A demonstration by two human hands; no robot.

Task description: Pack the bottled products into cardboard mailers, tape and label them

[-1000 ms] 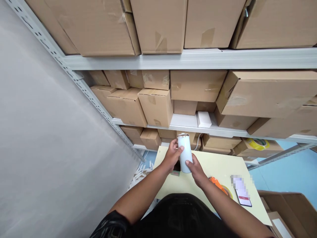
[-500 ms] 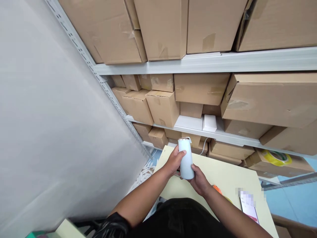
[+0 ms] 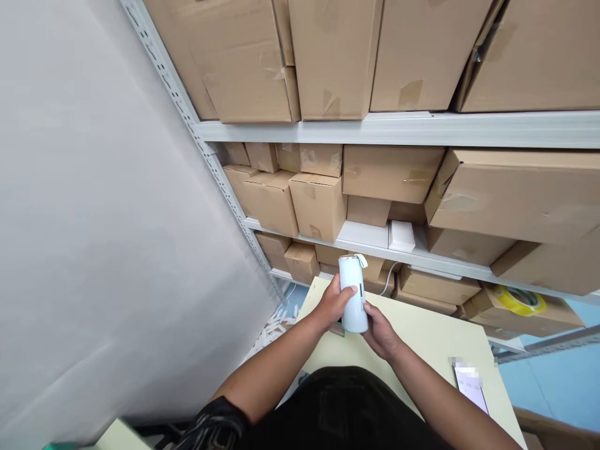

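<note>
Both my hands hold a white cylindrical bottle (image 3: 353, 294) upright above the far end of a pale yellow table (image 3: 422, 337). My left hand (image 3: 334, 302) wraps its fingers round the left side of the bottle. My right hand (image 3: 380, 329) cups the bottle's lower right side. A dark vertical mark shows on the bottle's front, and a small white flap sticks out at its top.
A grey metal shelf rack (image 3: 403, 128) stacked with cardboard boxes (image 3: 319, 203) stands right behind the table. A small white box (image 3: 402, 236) lies on the middle shelf. A yellow tape roll (image 3: 520, 300) sits on a box at right. A phone (image 3: 471, 387) lies on the table. White wall at left.
The bottle has been turned in my hands, so a dark mark now faces me. The view has swung left, taking the orange object on the table out of sight.
</note>
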